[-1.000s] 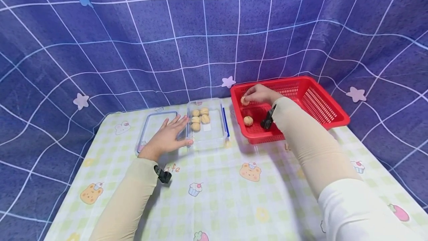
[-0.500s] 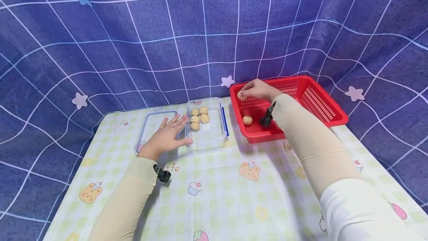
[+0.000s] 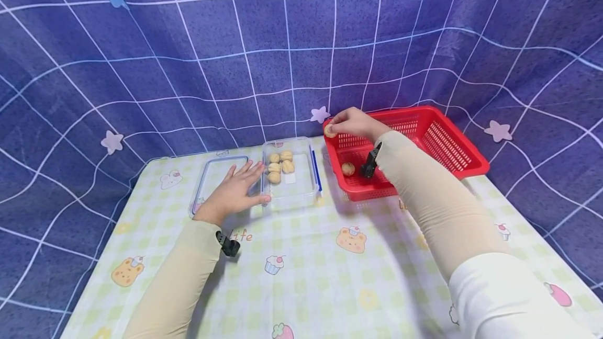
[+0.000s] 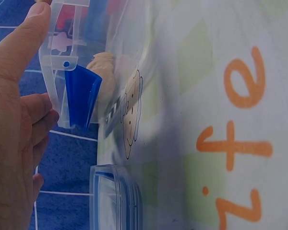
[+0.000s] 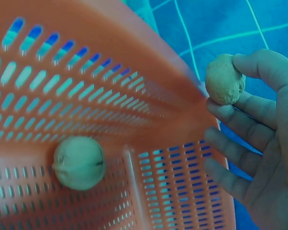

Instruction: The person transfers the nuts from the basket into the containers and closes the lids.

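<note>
My right hand pinches a walnut between thumb and fingers, at the left back corner of the red basket. Another walnut lies on the basket floor, below the hand. My left hand is spread with straight fingers, its fingertips and thumb at the left wall of a clear plastic box. Several walnuts sit together in the left part of that box, beside a small white patch. In the left wrist view a blue clip hangs from the box's rim, close to the fingers.
A clear lid with a blue seal lies left of the box, partly behind the left hand. The box and basket stand side by side at the back of the table, on a checked cloth. A blue curtain hangs behind them.
My right hand has risen and moved left with the walnut, from inside the basket to its left back rim. The left hand has stayed at the box.
</note>
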